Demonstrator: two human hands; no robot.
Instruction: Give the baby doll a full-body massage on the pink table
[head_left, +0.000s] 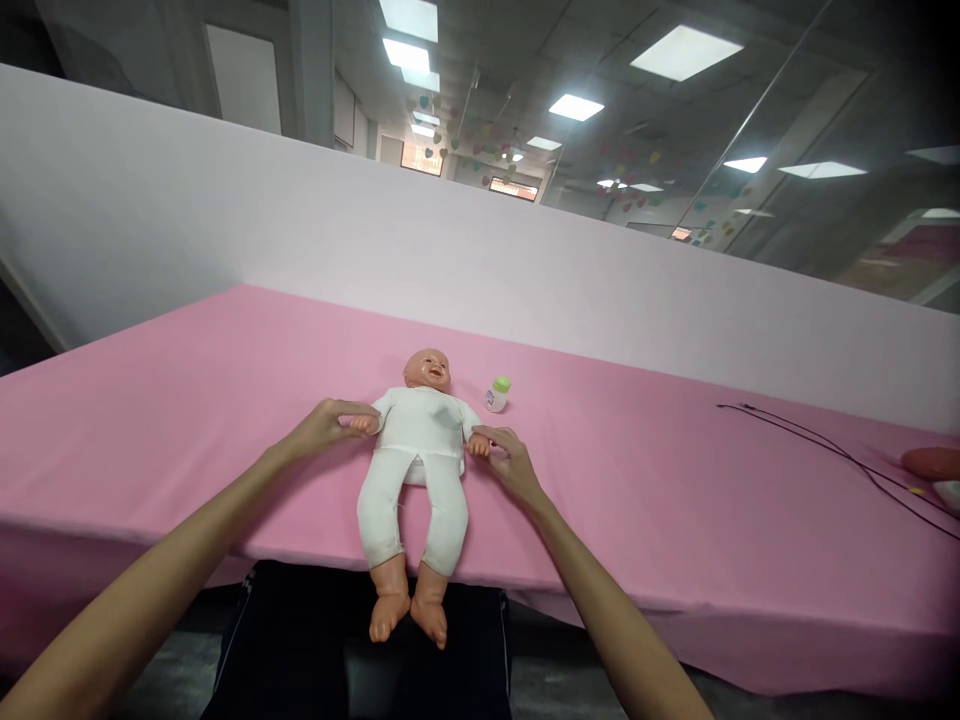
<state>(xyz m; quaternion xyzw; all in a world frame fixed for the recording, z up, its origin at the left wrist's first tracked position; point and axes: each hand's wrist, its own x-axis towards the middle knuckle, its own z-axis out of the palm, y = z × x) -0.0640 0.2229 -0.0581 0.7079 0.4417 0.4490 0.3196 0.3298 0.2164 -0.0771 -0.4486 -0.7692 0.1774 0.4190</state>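
A baby doll with a soft white body lies on its back on the pink-covered table, head away from me. Its bare feet hang over the near edge, above my dark trousers. My left hand is closed at the doll's wrist on the left side, thumb and fingers about it. On the other side, the fingers of my right hand are bent round the doll's other wrist. Both of the doll's arms rest out beside its body. A small bottle with a green cap stands just right of the doll's head.
The pink cloth covers the table and drapes over its front edge. A low white wall with glass above runs along the back. At the right lie thin black cables and a brownish rounded object, partly cut off.
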